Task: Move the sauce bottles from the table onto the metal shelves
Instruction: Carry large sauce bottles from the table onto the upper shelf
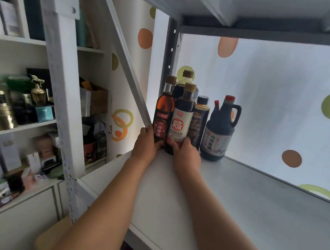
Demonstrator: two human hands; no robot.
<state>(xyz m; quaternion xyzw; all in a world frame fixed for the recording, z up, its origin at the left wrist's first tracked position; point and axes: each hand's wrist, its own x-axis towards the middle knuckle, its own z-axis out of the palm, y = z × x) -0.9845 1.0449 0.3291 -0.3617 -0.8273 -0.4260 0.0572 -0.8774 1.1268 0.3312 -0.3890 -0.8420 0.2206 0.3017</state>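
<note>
Several sauce bottles stand clustered at the back left corner of the metal shelf. My left hand grips the base of a reddish sesame oil bottle with a red label. My right hand grips the base of a dark soy sauce bottle with a white and orange label. Right of them stand a slim dark bottle and a handled dark vinegar jug with a red cap. A taller dark bottle stands behind, partly hidden.
A diagonal metal brace runs down to the shelf corner beside my left hand. The shelf above hangs overhead. A grey upright post stands behind the bottles. White cabinet shelves at the left hold boxes and tins.
</note>
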